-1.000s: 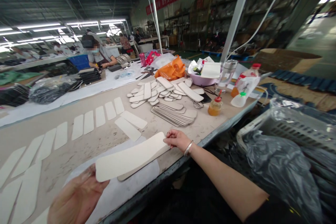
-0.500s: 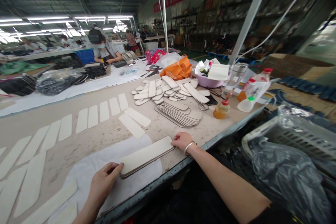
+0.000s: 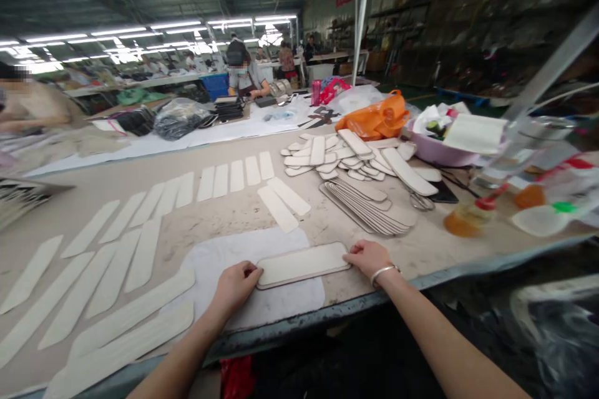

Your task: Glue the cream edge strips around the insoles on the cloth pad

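Spaced out over the left of the long beige-covered table (image 3: 224, 217), flat off-white strips with rounded corners (image 3: 110, 274) are lying in slanting rows, some edge to edge. The bare left hand (image 3: 238, 287) is pinching the left end of a long, pale panel with rounded corners and a dark edge (image 3: 303, 265) between thumb and fingers. This panel is lying flat near the table's front edge, mostly over a white sheet (image 3: 285, 305), its right end reaching past the sheet. Two more off-white strips (image 3: 283, 204) are resting beyond the sheet, their far ends close together. A loose heap of pale, dark-edged rounded pieces (image 3: 346, 153) is sitting farther back, and an orange plastic bag (image 3: 374, 117) is slumping behind it. The right hand (image 3: 372, 260), wearing a silver bangle (image 3: 384, 273), is gripping the panel's right end with thumb and fingertips. Beyond this hand, a fanned stack of dark-edged rounded pieces (image 3: 367, 206) is lying flat. Farther right, a purple basin (image 3: 442, 151) is holding mixed items, and a small red-topped bottle of amber liquid (image 3: 469, 218) is standing nearer the front edge.
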The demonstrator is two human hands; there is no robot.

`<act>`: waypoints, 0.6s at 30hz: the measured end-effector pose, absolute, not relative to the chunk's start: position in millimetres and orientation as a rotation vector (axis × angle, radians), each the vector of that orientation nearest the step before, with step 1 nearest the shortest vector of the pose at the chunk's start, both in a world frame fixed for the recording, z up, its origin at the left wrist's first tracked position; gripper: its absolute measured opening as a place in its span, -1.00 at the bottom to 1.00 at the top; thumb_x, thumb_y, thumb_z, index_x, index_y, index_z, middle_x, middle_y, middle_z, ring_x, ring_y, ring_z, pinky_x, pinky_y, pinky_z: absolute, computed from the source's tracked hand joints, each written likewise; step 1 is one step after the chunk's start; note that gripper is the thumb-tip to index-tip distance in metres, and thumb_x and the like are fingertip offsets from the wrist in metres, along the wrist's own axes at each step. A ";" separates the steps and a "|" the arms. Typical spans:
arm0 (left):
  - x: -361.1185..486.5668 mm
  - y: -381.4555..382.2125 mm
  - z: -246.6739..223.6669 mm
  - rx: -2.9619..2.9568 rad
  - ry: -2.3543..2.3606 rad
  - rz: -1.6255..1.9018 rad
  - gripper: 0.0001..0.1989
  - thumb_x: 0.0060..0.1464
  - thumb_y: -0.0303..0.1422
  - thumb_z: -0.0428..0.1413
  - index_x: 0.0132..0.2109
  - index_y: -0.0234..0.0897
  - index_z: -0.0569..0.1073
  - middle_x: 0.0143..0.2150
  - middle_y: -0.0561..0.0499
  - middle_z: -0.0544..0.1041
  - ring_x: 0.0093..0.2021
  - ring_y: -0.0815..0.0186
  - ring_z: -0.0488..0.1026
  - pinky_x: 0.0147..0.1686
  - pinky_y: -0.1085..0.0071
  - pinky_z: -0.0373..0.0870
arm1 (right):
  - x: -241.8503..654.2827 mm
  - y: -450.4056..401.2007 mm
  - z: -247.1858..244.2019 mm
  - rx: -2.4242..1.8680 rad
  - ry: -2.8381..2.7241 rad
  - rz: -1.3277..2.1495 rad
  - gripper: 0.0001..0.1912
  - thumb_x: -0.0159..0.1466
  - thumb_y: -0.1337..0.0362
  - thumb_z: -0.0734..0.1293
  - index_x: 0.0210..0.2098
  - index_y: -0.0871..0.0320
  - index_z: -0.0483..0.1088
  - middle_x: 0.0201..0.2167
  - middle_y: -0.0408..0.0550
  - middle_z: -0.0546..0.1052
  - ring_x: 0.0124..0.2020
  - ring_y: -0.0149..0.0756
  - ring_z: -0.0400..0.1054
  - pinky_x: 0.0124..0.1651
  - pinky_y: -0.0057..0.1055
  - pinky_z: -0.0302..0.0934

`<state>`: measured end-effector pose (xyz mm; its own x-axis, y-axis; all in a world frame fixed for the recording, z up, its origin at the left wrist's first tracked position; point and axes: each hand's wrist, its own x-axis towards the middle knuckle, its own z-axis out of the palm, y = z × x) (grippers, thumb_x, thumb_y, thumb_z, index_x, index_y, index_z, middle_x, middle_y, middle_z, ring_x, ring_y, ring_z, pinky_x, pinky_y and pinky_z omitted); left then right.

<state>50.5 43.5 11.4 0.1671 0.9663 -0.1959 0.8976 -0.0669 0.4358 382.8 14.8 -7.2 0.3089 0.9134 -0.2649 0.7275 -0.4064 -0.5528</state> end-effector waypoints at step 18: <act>39.6 32.1 -5.3 2.060 1.804 0.480 -0.74 -0.02 -0.23 0.09 -0.21 -0.30 0.36 -0.41 0.04 0.44 -0.48 0.38 0.37 -0.44 0.44 0.28 | 385.8 15.2 -8.6 -2.285 -1.545 0.841 -0.75 -0.04 0.06 0.30 -0.49 0.10 0.39 -0.57 -0.16 0.49 -0.46 -0.31 0.36 -0.42 -0.44 0.10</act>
